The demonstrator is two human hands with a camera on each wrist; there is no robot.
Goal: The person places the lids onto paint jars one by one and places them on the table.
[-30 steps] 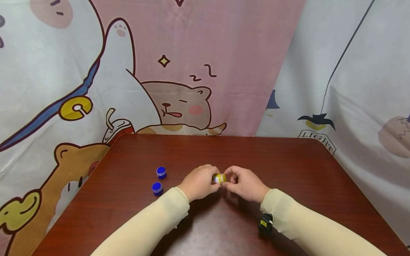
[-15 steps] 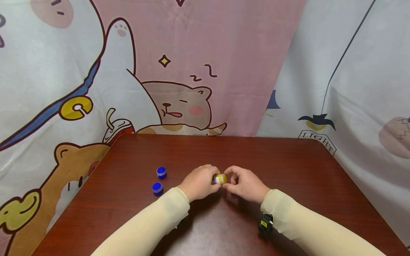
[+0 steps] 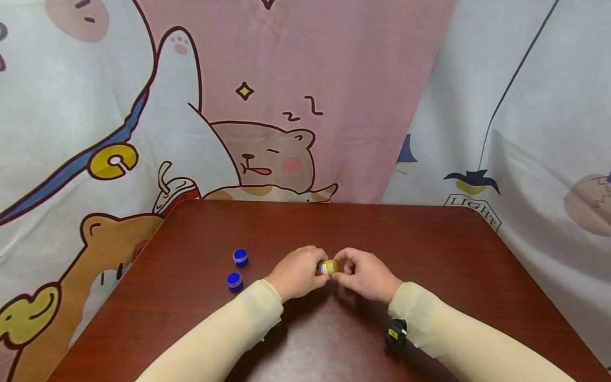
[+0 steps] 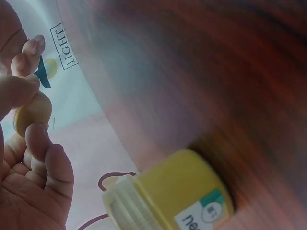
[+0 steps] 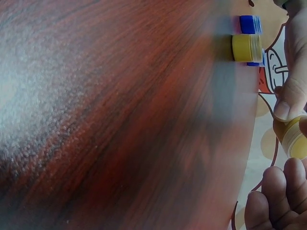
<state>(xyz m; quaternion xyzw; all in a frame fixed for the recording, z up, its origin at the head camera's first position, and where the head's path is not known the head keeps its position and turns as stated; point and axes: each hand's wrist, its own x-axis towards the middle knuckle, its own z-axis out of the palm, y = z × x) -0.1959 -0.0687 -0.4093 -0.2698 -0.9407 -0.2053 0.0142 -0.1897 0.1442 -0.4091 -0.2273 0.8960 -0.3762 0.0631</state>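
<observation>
A small yellow paint jar [image 3: 327, 267] with a clear-rimmed lid lies tipped sideways between my hands in the head view. My left hand [image 3: 296, 271] grips its body, with its lid end pointing right. My right hand [image 3: 367, 275] pinches that lid end between thumb and index finger, its other fingers curled. The left wrist view shows the jar's round base [image 4: 38, 112] amid the fingertips. Another yellow paint jar [image 4: 180, 189] stands on the table by the left wrist; the left arm or hand hides it from the head view.
Two blue paint jars [image 3: 234, 281] stand on the reddish-brown wooden table [image 3: 334, 225], left of my left hand. Beyond the table's back edge hangs a cartoon-printed cloth [image 3: 353, 106]. A dark device [image 3: 395, 334] is strapped at the right wrist.
</observation>
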